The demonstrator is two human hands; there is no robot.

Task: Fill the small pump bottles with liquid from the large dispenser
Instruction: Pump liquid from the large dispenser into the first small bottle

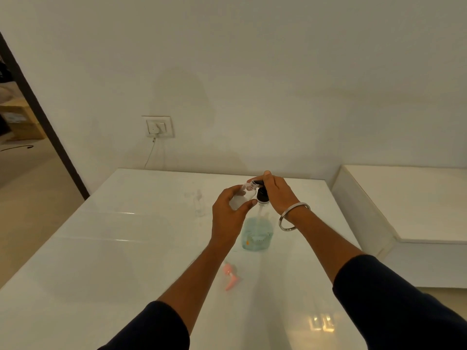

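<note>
A large clear dispenser (257,233) with blue-green liquid in its lower part stands on the white table (126,248). Its black pump head (262,194) sits under my right hand (276,192), whose fingers rest over the top of the pump. My left hand (228,213) grips a small clear bottle (244,197), tilted with its open mouth up against the pump's spout. A pink pump cap (230,276) lies on the table in front of the dispenser. Another small clear bottle (199,202) stands farther back to the left, faint against the white top.
The table's back edge meets a white wall with a socket and a hanging cable (158,127). A lower white bench (417,210) stands to the right. A doorway (22,127) opens at the left. A metal bangle (293,215) circles my right wrist.
</note>
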